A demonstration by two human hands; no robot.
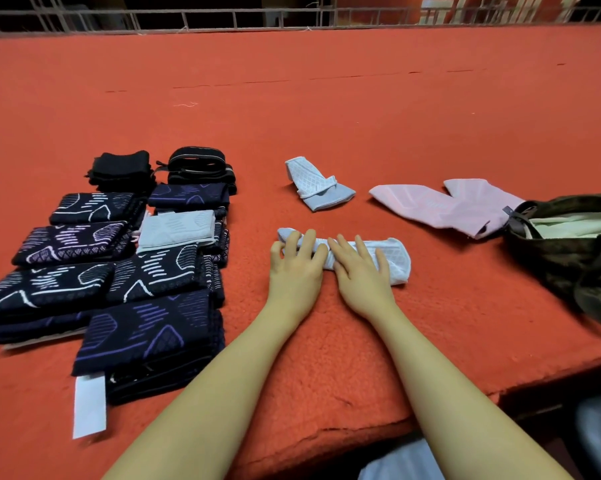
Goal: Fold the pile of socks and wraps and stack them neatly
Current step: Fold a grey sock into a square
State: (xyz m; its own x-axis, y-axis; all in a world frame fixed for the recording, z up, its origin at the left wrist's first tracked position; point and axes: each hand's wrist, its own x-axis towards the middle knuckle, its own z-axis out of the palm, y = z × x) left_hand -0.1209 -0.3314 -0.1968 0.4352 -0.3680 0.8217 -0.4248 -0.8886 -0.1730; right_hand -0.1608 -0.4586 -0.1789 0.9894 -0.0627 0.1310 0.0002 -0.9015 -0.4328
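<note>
- Pale blue sock (389, 256) lies flat across the near middle of the desk (326, 116), stretched sideways, its knit surface showing a fine diamond grid.
- Left hand (297, 263) presses down on the sock's left end, fingers spread and flat, gripping nothing.
- Right hand (359, 268) rests palm-down on the sock's middle, fingers splayed, also flat rather than closed; the two hands sit just beside each other.
- Second pale blue sock (318, 185) sits farther back, loosely doubled over, with the same quilted pattern.
- Pink socks (444, 206) lie to the right, smooth and flat, their far end touching a camouflage bag (569, 247) with a pale lining.
- Folded dark socks (119, 268) with white and purple line patterns form overlapping stacks on the left; one light grey folded piece (176, 230) rests on top.
- Black folded wraps (121, 171) and a coiled black strap (198, 166) sit behind them.
- Desk covering is orange-red and felt-like, coarse in texture.
</note>
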